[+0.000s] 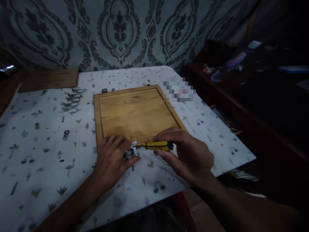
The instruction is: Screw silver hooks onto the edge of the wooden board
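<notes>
A framed wooden panel (131, 109) lies flat on the table, its near edge close to me. My left hand (112, 158) rests on the near left corner, thumb and fingers closed around a small shiny metal fitting (134, 149) at that edge. The fitting's exact kind is partly hidden by the fingers. In my right hand (190, 154) is a yellow and black screwdriver (158, 145), gripped by its handle. It lies nearly level, with its shaft pointing left and its tip at the metal fitting.
Several similar metal fittings (72, 102) lie in a row left of the panel. A brown cardboard piece (49, 80) is at the back left. A blurred-out item (180, 90) lies at the right. Beyond the patterned tablecloth (217, 141), a plastic bottle (231, 62) rests on dark furniture.
</notes>
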Available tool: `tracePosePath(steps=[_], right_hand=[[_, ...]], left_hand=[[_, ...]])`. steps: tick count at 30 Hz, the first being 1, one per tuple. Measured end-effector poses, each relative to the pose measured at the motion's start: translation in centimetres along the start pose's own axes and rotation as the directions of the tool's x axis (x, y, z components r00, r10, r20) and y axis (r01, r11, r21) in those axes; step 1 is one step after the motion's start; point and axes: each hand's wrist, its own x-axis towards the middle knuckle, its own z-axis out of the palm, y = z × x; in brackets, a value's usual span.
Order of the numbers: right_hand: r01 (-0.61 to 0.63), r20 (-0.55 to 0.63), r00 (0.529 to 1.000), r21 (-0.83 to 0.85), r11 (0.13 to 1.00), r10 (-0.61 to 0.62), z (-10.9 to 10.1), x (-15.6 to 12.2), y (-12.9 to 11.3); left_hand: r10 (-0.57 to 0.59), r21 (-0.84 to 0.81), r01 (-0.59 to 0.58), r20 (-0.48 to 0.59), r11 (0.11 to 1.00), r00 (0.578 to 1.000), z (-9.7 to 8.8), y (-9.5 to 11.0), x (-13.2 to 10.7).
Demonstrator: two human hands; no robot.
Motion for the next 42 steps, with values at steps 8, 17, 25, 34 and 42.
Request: tracePosePath(steps=[8,17,25,34,42], right_hand=[[-0.001,0.073,0.997,-0.002,1.0,0.001,-0.3,0.4,-0.3],[0.076,0.161,0.984,0.007,0.997,-0.076,-0.3,1.2,-0.8],[0.048,0.218,0.974,0.05,0.998,-0.058,-0.9,1.3,-0.9],[-0.018,0.1,0.995,0.113,0.993,0.006,0.2,0.4,-0.5],[-0.043,0.052,0.998,0.149,0.988,0.035,0.6,-0.1,0.0]], left_hand=[[0.006,0.005,-0.006,0.007,1.0,1.0,0.0,-0.1,0.0],[0.031,-0.005,-0.031,-0.022,1.0,0.999,-0.1,-0.1,0.0],[-0.005,-0.005,0.005,0.005,1.0,1.0,0.1,-0.1,-0.1],[0.013,0.001,-0.013,-0.02,1.0,1.0,0.1,-0.2,-0.1],[0.013,0.017,-0.012,-0.029,1.0,0.999,0.2,-0.1,0.0]])
